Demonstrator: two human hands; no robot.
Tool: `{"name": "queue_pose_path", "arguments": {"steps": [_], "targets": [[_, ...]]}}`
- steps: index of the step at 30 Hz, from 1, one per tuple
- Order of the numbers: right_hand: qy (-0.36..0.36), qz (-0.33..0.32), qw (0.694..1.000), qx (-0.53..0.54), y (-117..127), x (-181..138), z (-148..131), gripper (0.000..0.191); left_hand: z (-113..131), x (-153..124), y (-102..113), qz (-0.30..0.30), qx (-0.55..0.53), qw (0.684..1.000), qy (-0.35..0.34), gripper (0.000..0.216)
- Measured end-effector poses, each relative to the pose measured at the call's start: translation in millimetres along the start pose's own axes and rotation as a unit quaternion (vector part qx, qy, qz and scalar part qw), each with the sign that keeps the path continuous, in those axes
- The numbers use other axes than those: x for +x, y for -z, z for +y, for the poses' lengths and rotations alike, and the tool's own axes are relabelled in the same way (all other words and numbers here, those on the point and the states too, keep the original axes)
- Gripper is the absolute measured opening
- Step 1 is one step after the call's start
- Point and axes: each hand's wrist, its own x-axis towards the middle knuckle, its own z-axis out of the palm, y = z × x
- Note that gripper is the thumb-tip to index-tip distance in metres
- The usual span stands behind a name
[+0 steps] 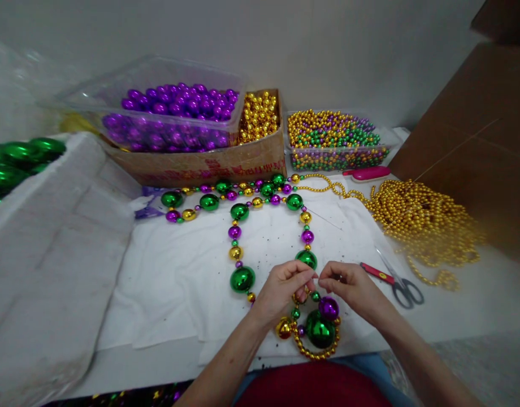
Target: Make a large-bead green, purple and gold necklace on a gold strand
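A long necklace of green, purple and gold beads [238,212] lies in a loop on a white cloth [175,282]. My left hand [283,288] and my right hand [349,285] meet at the near end of the loop, fingertips pinched together on its thin string. Just below my hands hang a big green bead [319,329], a purple bead [328,307], a gold bead [284,328] and a short ring of small gold beads [317,353]. Another big green bead [242,278] rests left of my left hand.
Scissors with red handles [395,280] lie right of my right hand, beside a heap of gold bead strands [425,223]. At the back stand a clear tub of purple balls [175,116], a cardboard box with gold beads [260,116], a mixed-bead tray [334,138] and a pink tool [368,173]. Green balls [14,164] sit far left.
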Motion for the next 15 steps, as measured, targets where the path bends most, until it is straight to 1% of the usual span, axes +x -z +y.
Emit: {"name": "queue_pose_path", "arguments": {"steps": [4, 5, 7, 8, 10, 11, 13, 15], "targets": [[0.019, 0.046, 0.998, -0.046, -3, -8, -5, 0.015, -1, 1, 2, 0.032, -0.022, 0.999, 0.001, 0.022], [0.027, 0.057, 0.996, -0.059, -4, -9, -5, 0.015, 0, 1, 3, 0.033, -0.023, 0.999, 0.001, 0.021], [0.056, 0.086, 0.991, -0.087, -7, -9, -4, 0.008, 1, 1, 4, 0.029, -0.018, 0.999, -0.001, 0.021], [0.072, 0.098, 0.987, -0.102, -8, -8, -3, 0.01, 1, 0, 4, 0.024, -0.015, 1.0, -0.003, 0.021], [0.096, 0.1, 0.981, -0.133, -10, -4, 0, 0.021, 3, -1, 4, 0.016, -0.012, 1.0, -0.008, 0.02], [0.1, 0.092, 0.98, -0.147, -12, -2, 1, 0.021, 3, -1, 4, 0.015, -0.011, 1.0, -0.01, 0.02], [0.101, 0.085, 0.978, -0.162, -14, 0, 2, 0.012, 4, -3, 4, 0.016, -0.011, 1.0, -0.014, 0.019], [0.104, 0.097, 0.977, -0.16, -16, -1, 1, 0.015, 3, -4, 4, 0.02, -0.013, 1.0, -0.014, 0.019]]}}
